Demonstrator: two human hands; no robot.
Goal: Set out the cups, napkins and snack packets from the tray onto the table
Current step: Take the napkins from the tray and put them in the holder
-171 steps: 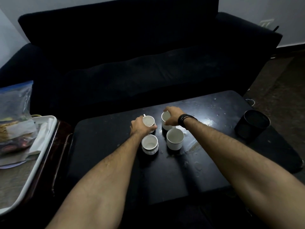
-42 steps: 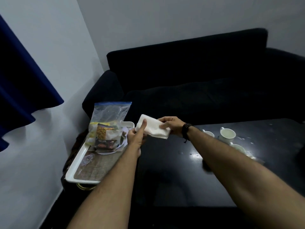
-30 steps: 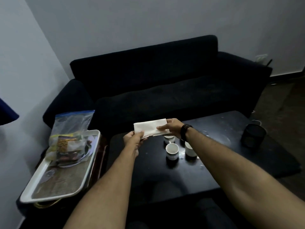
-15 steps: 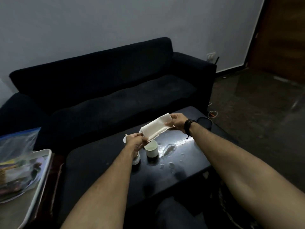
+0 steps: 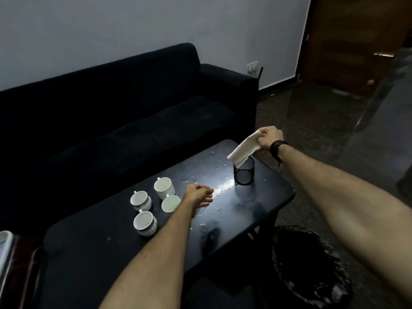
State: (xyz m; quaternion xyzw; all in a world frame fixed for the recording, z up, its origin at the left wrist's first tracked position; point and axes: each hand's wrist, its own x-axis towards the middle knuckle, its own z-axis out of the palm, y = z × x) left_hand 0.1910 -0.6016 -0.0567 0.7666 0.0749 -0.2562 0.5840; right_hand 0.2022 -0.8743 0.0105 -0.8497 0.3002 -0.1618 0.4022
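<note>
My right hand (image 5: 269,137) grips a folded white napkin (image 5: 242,151) by its upper end. The napkin's lower end dips into a dark mesh holder (image 5: 244,173) at the far right of the black table (image 5: 256,210). My left hand (image 5: 199,195) hovers low over the table with loosely curled fingers and nothing in it. Several white cups stand together left of it, such as a cup (image 5: 163,188) at the back and a cup (image 5: 143,222) nearest me. Only a corner of the white tray (image 5: 4,238) shows at the left edge.
A dark sofa (image 5: 116,121) runs along the table's far side. A black bin (image 5: 312,264) lined with a bag stands on the floor at the table's near right corner. Water drops lie on the tabletop around the mesh holder.
My left hand has let go of the napkin and dropped toward the table. My right hand has carried the napkin right, over the mesh holder. The view has swung right, away from the tray.
</note>
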